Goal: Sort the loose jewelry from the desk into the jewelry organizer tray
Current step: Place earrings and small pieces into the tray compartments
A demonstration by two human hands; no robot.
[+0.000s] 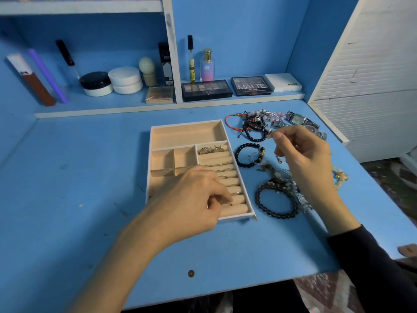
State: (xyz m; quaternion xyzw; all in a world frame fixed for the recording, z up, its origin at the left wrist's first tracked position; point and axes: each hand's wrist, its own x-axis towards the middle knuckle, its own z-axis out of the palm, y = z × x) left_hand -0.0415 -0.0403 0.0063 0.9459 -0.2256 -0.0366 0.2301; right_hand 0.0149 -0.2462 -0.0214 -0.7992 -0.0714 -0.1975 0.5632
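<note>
The left hand (194, 195) lies palm down over the near half of the organizer tray (155, 136), fingers curled and pinched together. The right hand (304, 159) hovers raised to the tray's right, thumb and forefinger pinched, its wrist in a dark sleeve.

Blue painted alcove with white-edged shelving.

A scuffed blue counter (67, 177) meets a blue back wall (237, 37); a white-trimmed lower shelf (126, 103) and upper white shelf (79, 6) are split by a white upright (172, 53). A white slatted panel (372, 75) stands at right.
</note>
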